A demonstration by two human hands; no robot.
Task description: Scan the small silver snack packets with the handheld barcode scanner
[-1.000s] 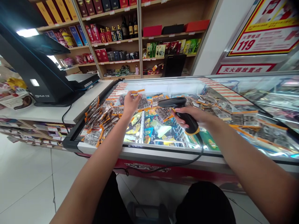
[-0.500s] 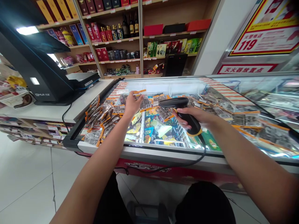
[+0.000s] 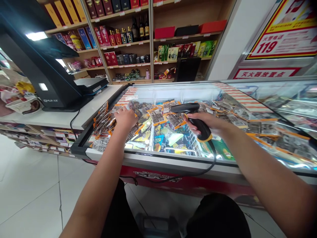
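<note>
My right hand is wrapped round the grip of a black barcode scanner with a yellow band, its head pointing left over the glass lid of the chest freezer. My left hand rests palm down, fingers curled, on a heap of small clear snack packets with orange edges at the left of the lid. Whether it grips a packet is hidden by the hand's back. More such packets lie just in front of the scanner's head.
A black till screen and printer stand on the white counter to the left. The scanner's cable hangs down the freezer's front. Shelves of boxes and bottles fill the back wall. More packets cover the lid's right side.
My left hand came back from the far packets and down to the left, onto the heap nearer me. My right hand with the scanner has barely moved.
</note>
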